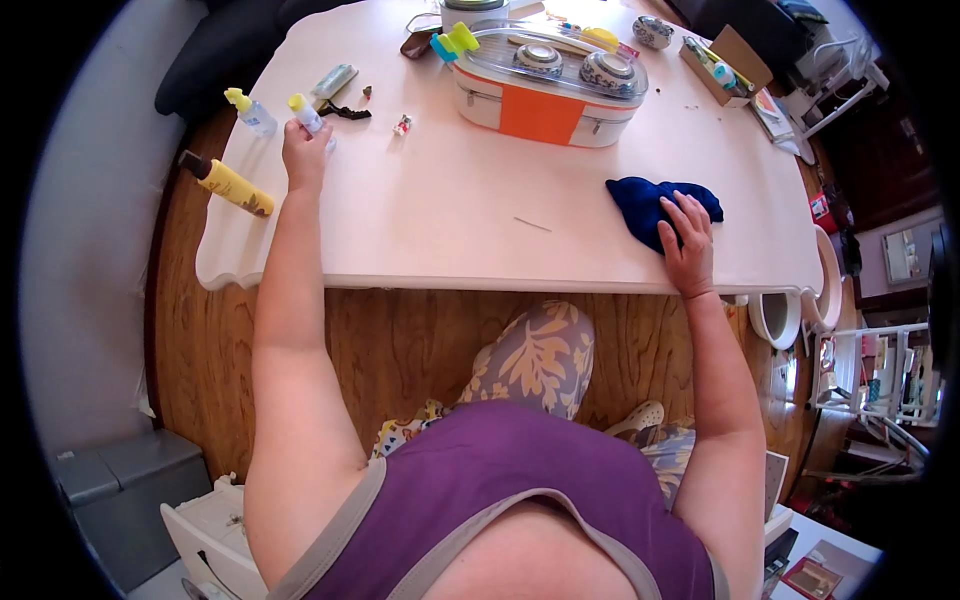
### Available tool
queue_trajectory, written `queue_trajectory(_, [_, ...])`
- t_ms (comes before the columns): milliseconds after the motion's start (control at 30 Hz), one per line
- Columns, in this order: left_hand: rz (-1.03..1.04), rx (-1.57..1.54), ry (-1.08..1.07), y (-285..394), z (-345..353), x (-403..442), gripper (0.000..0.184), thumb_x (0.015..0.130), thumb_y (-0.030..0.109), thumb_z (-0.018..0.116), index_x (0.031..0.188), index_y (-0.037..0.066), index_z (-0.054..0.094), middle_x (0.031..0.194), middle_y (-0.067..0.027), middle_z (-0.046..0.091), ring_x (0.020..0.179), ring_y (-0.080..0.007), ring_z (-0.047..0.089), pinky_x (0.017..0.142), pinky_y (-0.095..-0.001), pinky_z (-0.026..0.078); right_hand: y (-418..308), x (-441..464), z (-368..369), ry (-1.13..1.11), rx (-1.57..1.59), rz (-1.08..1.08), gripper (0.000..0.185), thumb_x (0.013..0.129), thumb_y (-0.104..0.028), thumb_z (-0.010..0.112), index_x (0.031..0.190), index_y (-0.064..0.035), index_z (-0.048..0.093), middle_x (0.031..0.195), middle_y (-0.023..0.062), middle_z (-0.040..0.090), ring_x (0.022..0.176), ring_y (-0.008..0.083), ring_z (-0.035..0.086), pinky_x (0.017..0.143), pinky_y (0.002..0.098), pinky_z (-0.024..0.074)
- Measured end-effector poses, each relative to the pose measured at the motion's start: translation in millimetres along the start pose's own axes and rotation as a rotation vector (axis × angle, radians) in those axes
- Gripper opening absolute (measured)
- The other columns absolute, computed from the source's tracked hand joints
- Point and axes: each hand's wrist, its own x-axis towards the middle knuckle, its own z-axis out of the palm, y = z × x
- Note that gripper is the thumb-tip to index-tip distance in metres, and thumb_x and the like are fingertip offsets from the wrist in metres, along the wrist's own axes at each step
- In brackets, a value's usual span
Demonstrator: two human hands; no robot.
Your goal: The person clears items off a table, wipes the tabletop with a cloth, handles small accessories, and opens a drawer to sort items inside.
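Observation:
My left hand point(305, 155) is closed round a small bottle point(304, 112) with a yellow cap, at the left of the white table. Close by stand a clear spray bottle point(256, 120) with a yellow nozzle and a yellow bottle point(236, 188) with a dark top. On the right, my right hand point(686, 235) lies on a dark blue cloth point(635, 203), fingers spread a little. Its fingertips rest on the cloth, and no grip on it shows.
An orange and white case point(540, 112) with two patterned bowls on its clear lid stands at the table's back. An open box point(725, 70) is at the back right. A thin stick point(532, 224) lies mid-table. White bins point(775, 318) stand beyond the right edge.

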Motion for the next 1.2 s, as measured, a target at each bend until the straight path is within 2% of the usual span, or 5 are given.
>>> queue_trajectory(367, [0.074,0.302,-0.024,-10.3,-7.2,0.2,0.034,0.074,0.018,0.069,0.102,0.003,0.056,0.090,-0.0123,0.063,0.084,-0.0238,0.061,0.076,-0.0320,0.047,0.2,0.6,-1.0,-0.010,0.000,0.007,0.030,0.086,-0.023,0.055,0.113,-0.0099,0.060,0.122,0.0116,0.052,0.117,0.0318,0.043,0.100,0.0420,0.0318])
queue_trajectory(467, [0.377,0.338,0.391,68.3,3.6,-41.7,0.029,0.079,0.013,0.064,0.106,0.004,0.057,0.097,-0.0122,0.062,0.094,-0.0237,0.059,0.082,-0.0320,0.045,1.2,2.2,-0.8,-0.006,0.014,-0.002,0.030,0.086,-0.024,0.055,0.113,-0.0098,0.060,0.122,0.0116,0.052,0.117,0.0319,0.043,0.100,0.0424,0.0315])
queue_trajectory(567, [0.700,0.356,-0.022,100.9,24.4,-53.1,0.027,0.083,0.006,0.057,0.110,0.003,0.057,0.110,-0.0136,0.059,0.104,-0.0273,0.055,0.090,-0.0334,0.042,-0.6,1.4,-1.4,-0.008,0.009,-0.006,0.030,0.086,-0.024,0.055,0.113,-0.0098,0.060,0.123,0.0118,0.052,0.117,0.0319,0.043,0.100,0.0426,0.0314])
queue_trajectory(1000, [0.062,1.181,-0.468,42.5,109.8,46.6,0.028,0.086,0.008,0.046,0.111,0.007,0.059,0.116,-0.0133,0.057,0.104,-0.0315,0.056,0.086,-0.0397,0.047,0.3,3.1,-3.2,0.014,0.042,0.015,0.030,0.085,-0.023,0.056,0.112,-0.0102,0.060,0.120,0.0110,0.054,0.114,0.0315,0.046,0.099,0.0420,0.0326])
queue_trajectory(1200, [-0.427,-0.388,-0.534,98.7,75.4,-8.5,0.027,0.093,0.011,0.044,0.114,-0.003,0.053,0.104,-0.0127,0.061,0.091,-0.0161,0.061,0.072,-0.0225,0.049,1.3,3.0,-2.4,0.004,0.053,0.023,0.030,0.085,-0.022,0.056,0.112,-0.0100,0.061,0.121,0.0107,0.054,0.115,0.0311,0.045,0.099,0.0419,0.0321])
